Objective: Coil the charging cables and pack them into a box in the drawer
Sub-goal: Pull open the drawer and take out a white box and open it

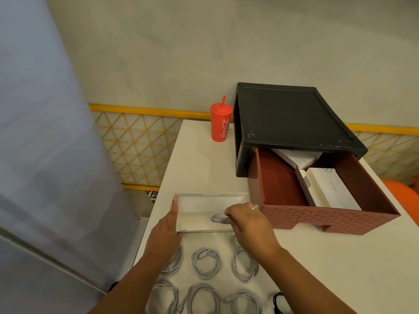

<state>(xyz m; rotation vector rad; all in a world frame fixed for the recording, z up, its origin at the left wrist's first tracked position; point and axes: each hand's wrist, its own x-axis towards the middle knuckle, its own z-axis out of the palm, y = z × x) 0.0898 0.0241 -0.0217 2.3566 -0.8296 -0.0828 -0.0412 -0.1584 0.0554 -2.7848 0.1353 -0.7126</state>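
Observation:
An open white box (204, 201) lies on the white table (199, 164) in front of me. My left hand (166, 227) rests flat against the box's left wall, thumb up along its edge. My right hand (248, 220) reaches into the box from the right, fingers shut on a coiled white cable (218, 217) that sits low inside it. Several more coiled white cables (206, 263) lie in rows on the table below my hands. To the right, the reddish-brown drawer (317, 219) stands pulled out of its black housing (292, 114), with white boxes (331, 191) inside.
A red Coca-Cola cup (221, 123) with a straw stands at the back of the table beside the black housing. A black cable (280, 302) shows at the bottom edge. A grey panel (45, 155) fills the left. A yellow lattice rail (138, 143) runs behind the table.

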